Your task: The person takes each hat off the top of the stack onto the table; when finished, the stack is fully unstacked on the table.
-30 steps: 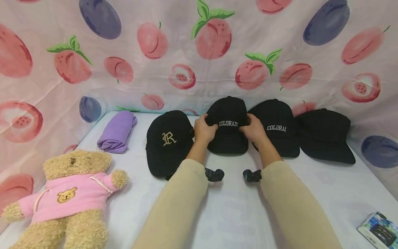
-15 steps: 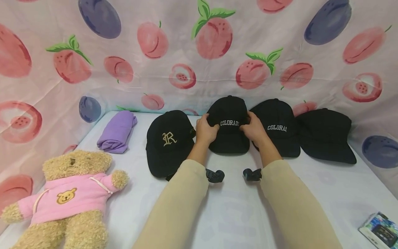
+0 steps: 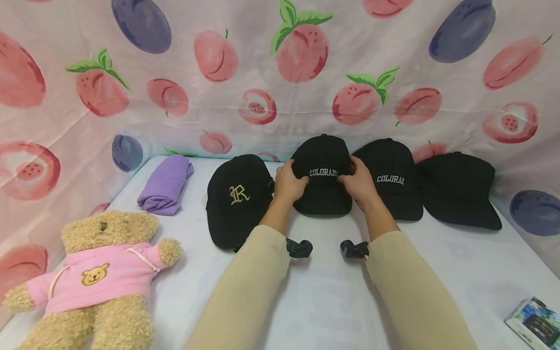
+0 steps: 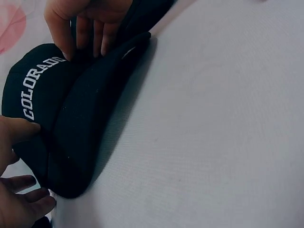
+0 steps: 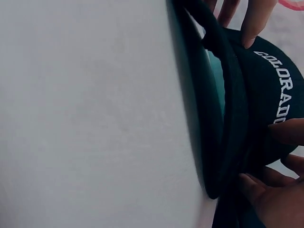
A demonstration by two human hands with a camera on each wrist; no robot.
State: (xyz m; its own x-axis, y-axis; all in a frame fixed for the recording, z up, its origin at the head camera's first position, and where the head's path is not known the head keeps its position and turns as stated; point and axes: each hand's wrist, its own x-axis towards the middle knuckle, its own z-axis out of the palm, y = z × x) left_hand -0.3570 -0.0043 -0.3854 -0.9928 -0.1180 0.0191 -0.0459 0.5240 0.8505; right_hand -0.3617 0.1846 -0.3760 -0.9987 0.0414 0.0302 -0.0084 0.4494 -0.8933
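A black cap with white "COLORADO" lettering (image 3: 322,163) sits on the white surface, in the middle of a row of caps. My left hand (image 3: 296,181) grips its left side, thumb on the front panel. My right hand (image 3: 348,179) grips its right side the same way. In the left wrist view the cap (image 4: 71,109) lies brim toward the camera, with my left hand's thumb (image 4: 21,129) beside the lettering and the right hand's fingers (image 4: 83,28) on its far side. The right wrist view shows the cap (image 5: 266,90) edge-on, my right hand's fingers (image 5: 266,194) under its side.
A black cap with a gold "R" (image 3: 236,199) lies to the left. A second "COLORADO" cap (image 3: 391,187) and a plain black cap (image 3: 459,189) lie to the right. A folded purple cloth (image 3: 166,184), a teddy bear (image 3: 100,272) and a small box (image 3: 533,323) lie around, with fruit-print fabric behind.
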